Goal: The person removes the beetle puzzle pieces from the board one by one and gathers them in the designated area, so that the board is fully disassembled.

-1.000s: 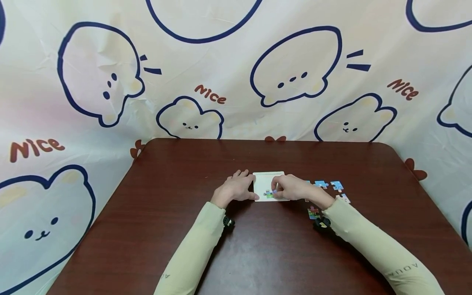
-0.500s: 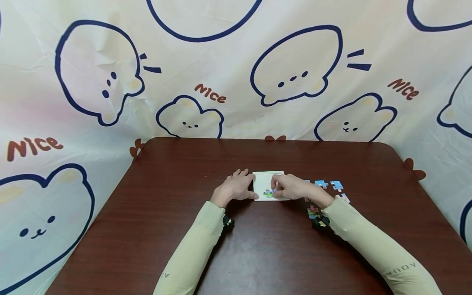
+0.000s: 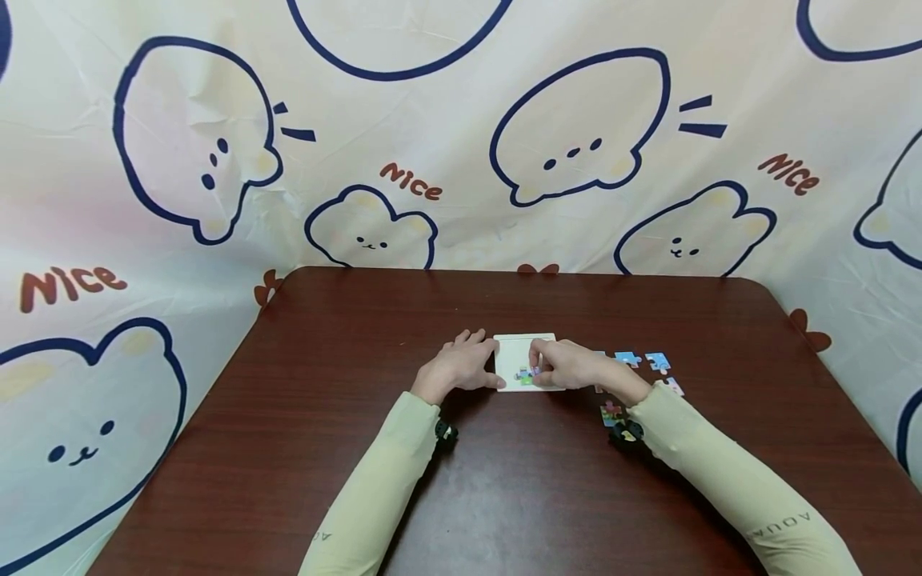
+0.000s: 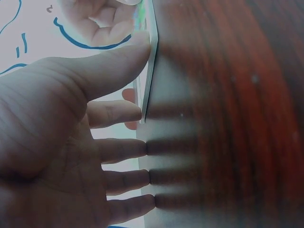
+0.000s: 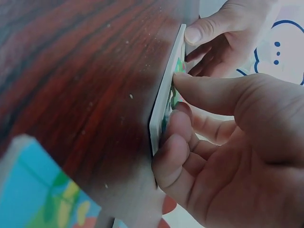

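Observation:
A small white puzzle board (image 3: 513,352) lies on the table between the two hands. My left hand (image 3: 457,368) rests at its left side, fingers straight and spread on the tabletop; in the left wrist view the thumb and index fingertips touch the board's edge (image 4: 152,66). Over the lower right of the board, my right hand (image 3: 576,366) pinches a jigsaw piece (image 5: 174,97) between thumb and fingers, pressed down at the board and mostly hidden by them. Joined to it or just beside it, I cannot tell which, are colourful pieces (image 3: 523,376) on the board.
Right of the board lie several loose pieces: blue ones (image 3: 627,359) (image 3: 659,363) at the back, a pale one (image 3: 675,386) by the right forearm, and a red-green one (image 3: 611,414) near the right wrist camera (image 3: 627,434). Behind the brown table (image 3: 461,496) hangs a printed cloth (image 3: 461,144).
Almost nothing differs. Both hands keep their places at the board, and the right fingers stay on the piece; the head view shifts very slightly.

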`<state>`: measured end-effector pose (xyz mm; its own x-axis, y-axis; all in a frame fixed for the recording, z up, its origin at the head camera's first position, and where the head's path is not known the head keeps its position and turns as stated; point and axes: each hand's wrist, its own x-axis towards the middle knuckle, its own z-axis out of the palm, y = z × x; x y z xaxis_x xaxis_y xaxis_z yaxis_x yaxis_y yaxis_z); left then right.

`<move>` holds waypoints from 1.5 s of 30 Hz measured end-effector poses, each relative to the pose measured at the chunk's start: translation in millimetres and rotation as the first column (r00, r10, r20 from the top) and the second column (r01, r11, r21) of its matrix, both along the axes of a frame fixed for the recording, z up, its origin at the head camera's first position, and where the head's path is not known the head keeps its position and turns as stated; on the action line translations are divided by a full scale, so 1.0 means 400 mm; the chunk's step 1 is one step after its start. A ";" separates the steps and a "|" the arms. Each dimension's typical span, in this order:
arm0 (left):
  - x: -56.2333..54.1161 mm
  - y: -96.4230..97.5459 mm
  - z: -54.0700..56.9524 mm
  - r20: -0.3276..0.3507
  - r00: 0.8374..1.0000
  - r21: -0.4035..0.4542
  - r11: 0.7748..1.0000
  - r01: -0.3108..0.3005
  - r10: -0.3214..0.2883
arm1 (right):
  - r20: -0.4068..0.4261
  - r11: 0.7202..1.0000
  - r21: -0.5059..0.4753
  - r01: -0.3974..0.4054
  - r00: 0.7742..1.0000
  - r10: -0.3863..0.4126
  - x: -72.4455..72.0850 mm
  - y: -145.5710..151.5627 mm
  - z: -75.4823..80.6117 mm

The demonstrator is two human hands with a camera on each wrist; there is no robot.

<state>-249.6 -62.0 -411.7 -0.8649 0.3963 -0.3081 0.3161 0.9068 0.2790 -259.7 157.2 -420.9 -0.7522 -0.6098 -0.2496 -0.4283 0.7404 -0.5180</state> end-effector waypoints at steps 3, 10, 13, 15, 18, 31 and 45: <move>0.001 0.000 -0.001 -0.002 1.000 0.000 1.000 0.002 -0.002 | 0.009 1.000 -0.017 -0.004 1.000 0.005 0.002 0.000 -0.001; 0.000 0.001 -0.006 -0.003 1.000 -0.013 1.000 0.006 -0.006 | -0.017 0.999 -0.032 -0.004 1.000 0.004 0.008 0.003 -0.006; 0.000 0.001 -0.008 -0.001 1.000 -0.017 1.000 0.008 -0.008 | -0.055 0.999 -0.049 -0.005 0.998 0.002 0.010 0.006 -0.008; 0.000 0.001 -0.007 0.000 1.000 -0.013 1.000 0.005 -0.005 | -0.078 0.997 -0.072 -0.004 0.997 -0.002 0.011 0.008 -0.006; -0.001 0.001 -0.005 0.001 1.000 -0.008 1.000 0.000 0.000 | -0.087 0.993 -0.118 -0.019 0.996 0.009 0.012 0.011 0.005; 0.000 -0.002 0.001 0.013 1.000 0.009 1.000 0.003 -0.004 | 0.035 0.972 -0.234 -0.007 0.999 0.016 0.012 0.093 0.028; 0.001 -0.003 0.002 0.024 1.000 0.013 1.000 0.007 -0.008 | 0.062 0.975 -0.222 0.017 0.998 -0.003 0.040 0.212 0.037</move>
<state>-249.1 -63.2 -410.7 -0.8542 0.4070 -0.3236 0.3160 0.9006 0.2985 -243.7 241.9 -406.1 -0.7461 -0.6477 -0.1544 -0.3840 0.6080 -0.6949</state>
